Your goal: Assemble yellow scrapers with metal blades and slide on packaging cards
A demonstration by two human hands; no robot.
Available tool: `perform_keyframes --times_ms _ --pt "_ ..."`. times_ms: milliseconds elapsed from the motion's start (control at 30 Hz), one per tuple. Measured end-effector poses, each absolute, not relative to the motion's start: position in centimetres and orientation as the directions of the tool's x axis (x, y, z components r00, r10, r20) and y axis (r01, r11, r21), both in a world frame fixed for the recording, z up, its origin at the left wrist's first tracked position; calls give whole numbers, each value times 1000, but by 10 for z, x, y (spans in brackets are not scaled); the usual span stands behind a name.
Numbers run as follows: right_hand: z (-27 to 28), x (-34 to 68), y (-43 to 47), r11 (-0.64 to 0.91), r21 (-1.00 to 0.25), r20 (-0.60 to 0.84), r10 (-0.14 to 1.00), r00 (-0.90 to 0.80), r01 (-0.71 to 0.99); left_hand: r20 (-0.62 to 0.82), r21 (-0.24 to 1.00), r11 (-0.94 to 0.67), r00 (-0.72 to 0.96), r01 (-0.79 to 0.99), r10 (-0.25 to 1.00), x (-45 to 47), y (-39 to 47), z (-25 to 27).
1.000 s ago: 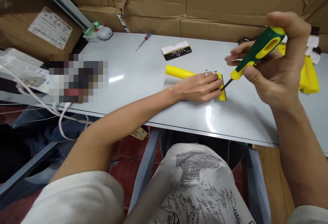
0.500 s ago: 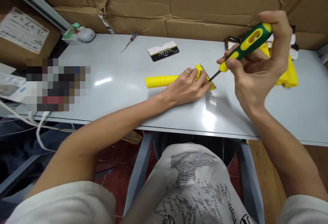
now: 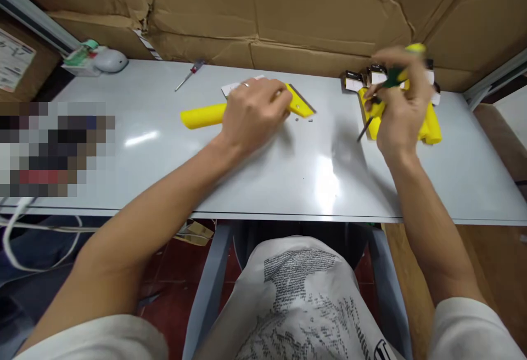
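Fingers of the left hand (image 3: 251, 110) curl down over the middle of a yellow scraper (image 3: 206, 116), pressing it flat on the pale grey table (image 3: 255, 179); its handle sticks out to the left and its bladed head (image 3: 302, 106) pokes out to the right, with a few tiny screws (image 3: 303, 120) lying just beside it. The right hand (image 3: 399, 110), blurred, has its fingers closed around a green-and-yellow screwdriver (image 3: 391, 77), the dark shaft angled down toward the tabletop. Behind that hand sits a heap of yellow scrapers (image 3: 430, 124) and small black-and-white boxes (image 3: 354, 81). Farther back lie a small red screwdriver (image 3: 188, 76) and a white object (image 3: 109, 61) against the cardboard wall (image 3: 288, 9).
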State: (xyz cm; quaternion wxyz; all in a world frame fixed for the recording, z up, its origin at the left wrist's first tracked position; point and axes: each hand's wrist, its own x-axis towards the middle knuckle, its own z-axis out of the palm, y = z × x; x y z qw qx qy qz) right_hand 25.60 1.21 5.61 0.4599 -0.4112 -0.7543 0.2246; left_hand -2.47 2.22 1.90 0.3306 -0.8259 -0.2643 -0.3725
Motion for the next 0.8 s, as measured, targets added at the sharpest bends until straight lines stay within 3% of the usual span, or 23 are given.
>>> perform_keyframes --times_ms 100,200,300,433,533,600,800 --pt "43 247 17 555 -685 473 832 -290 472 839 -178 -661 464 729 285 -44 31 34" --pt "25 236 19 525 -641 419 851 -318 560 837 112 -727 331 678 437 -54 35 41" --pt "11 229 23 432 -549 344 897 -278 715 721 465 -738 273 489 636 -52 34 44" --pt "5 226 27 395 -433 292 912 -288 811 543 762 -617 327 196 774 -41 30 49" --pt "12 230 26 485 -467 381 865 -326 740 459 884 -462 299 -62 837 -31 25 53" --pt "21 234 25 550 -515 455 826 -334 657 410 912 -384 350 -144 842 -25 18 55" --pt "41 233 13 621 -761 523 758 -390 187 317 945 -320 392 -58 864 -8 -12 68"
